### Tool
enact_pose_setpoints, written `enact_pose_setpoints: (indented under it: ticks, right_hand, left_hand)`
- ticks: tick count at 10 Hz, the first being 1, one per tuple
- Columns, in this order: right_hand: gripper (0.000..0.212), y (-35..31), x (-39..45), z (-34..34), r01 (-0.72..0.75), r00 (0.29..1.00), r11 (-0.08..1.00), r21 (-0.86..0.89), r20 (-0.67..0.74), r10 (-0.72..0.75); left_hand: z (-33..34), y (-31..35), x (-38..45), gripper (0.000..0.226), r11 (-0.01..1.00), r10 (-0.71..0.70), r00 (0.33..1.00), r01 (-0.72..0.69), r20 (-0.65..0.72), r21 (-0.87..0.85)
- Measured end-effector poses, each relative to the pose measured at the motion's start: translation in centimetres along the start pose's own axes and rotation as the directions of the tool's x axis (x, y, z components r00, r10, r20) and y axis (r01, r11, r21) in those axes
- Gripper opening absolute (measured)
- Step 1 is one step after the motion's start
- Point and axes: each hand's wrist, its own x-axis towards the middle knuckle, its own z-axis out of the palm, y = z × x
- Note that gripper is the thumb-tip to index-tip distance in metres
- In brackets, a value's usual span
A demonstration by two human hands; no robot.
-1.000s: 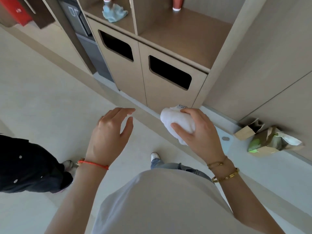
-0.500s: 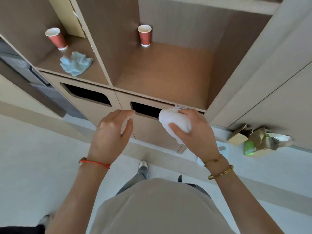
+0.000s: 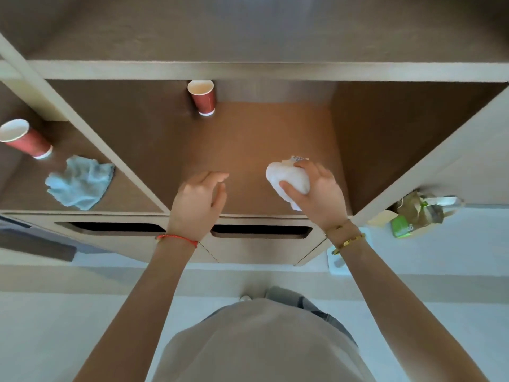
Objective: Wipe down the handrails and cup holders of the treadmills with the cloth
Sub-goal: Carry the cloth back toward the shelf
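Both hands were out over a brown shelf compartment (image 3: 248, 139), the right one holding a bunched white cloth (image 3: 287, 179).

The right hand (image 3: 316, 191) gripped the cloth with thumb and fingers curled round it, above the right part of the shelf floor. The left hand (image 3: 198, 199) hung beside it, fingers loosely bent and holding nothing. A red paper cup (image 3: 202, 97) stood at the back; a blue cloth (image 3: 80, 183) lay in the left compartment.

print on the green packet (image 3: 401, 230) is too blurred to read.

Matt wood-look shelf (image 3: 248, 150) — soft white cloth (image 3: 289, 179), red paper cup (image 3: 203, 97)
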Motion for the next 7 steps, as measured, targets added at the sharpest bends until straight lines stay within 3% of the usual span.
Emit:
enact_pose_setpoints:
  ticks: [2, 5, 7]
  right_hand:
    - [0.049, 2.1, 3.8, 2.3, -0.008, 1.000, 0.998, -0.057, -0.011, 0.007]
    - [0.052, 5.2, 5.6, 5.2, -0.060, 0.993, 0.977, -0.206, 0.089, 0.079]
    - [0.060, 4.7, 5.6, 4.5, 0.026, 0.996, 0.936, -0.350, 0.092, 0.007]
  left_hand:
    - [2.9, -1.9, 3.5, 0.025, 0.999, -0.033, 0.999, 0.032, 0.031, 0.021]
    - [4.6, -2.3, 4.9, 0.030, 0.996, -0.089, 0.989, 0.092, 0.121, -0.017]
    - [3.7, -1.5, 4.9, 0.029, 0.996, -0.089, 0.991, 0.091, 0.099, -0.009]
